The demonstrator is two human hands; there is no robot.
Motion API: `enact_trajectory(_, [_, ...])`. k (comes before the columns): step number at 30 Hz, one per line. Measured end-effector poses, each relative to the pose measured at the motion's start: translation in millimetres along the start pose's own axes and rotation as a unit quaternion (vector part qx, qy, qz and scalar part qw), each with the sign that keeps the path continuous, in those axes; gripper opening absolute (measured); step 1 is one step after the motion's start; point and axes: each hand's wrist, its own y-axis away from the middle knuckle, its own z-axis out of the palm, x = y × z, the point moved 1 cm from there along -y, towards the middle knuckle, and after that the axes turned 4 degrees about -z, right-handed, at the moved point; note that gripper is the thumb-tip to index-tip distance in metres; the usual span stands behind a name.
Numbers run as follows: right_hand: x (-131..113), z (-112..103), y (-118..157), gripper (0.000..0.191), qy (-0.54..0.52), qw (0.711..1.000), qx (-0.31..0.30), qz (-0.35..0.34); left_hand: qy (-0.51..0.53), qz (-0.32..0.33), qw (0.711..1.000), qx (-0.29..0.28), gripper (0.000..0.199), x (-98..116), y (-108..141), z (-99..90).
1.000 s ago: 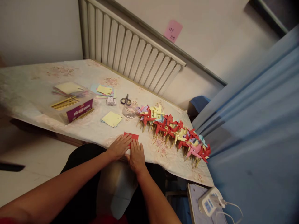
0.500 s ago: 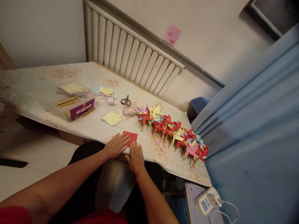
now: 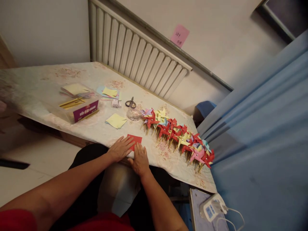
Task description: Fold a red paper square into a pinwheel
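A square of red paper [image 3: 137,139] lies near the table's front edge. Flat on its left part rests my left hand [image 3: 120,148], fingers stretched out. My right hand [image 3: 141,159] touches the paper's lower right part, its fingers extended and the thumb apart. Both hands cover some of the paper. Beyond them sits a stack of yellow paper [image 3: 116,121]. Several finished pinwheels [image 3: 173,128] in red, yellow, pink and blue stand in rows to the right.
Black scissors [image 3: 130,103] and a clear round dish [image 3: 133,114] are behind the yellow stack. A clear box [image 3: 86,111] with yellow sticks stands on the left, near more coloured paper [image 3: 110,93]. A power strip [image 3: 213,208] sits at lower right.
The view has shifted slightly. Both hands stay on the red paper, with hardly any movement.
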Motion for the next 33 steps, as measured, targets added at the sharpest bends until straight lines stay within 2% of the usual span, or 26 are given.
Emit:
enact_trajectory(11, [2,-3,8,0.072,-0.003,1.0,-0.007,0.0,-0.007,-0.019,1.0,0.001,0.051,2,0,-0.5])
enact_trajectory(22, [0,-11,-12,0.072,0.025,0.999,-0.022,-0.016,-0.003,-0.019,1.0,-0.001,0.051,3,0,-1.7])
enact_trajectory(33, [0,-12,-13,0.073,0.023,0.999,-0.019,-0.013,0.01,-0.024,1.0,-0.004,0.054,-5,6,-10.4])
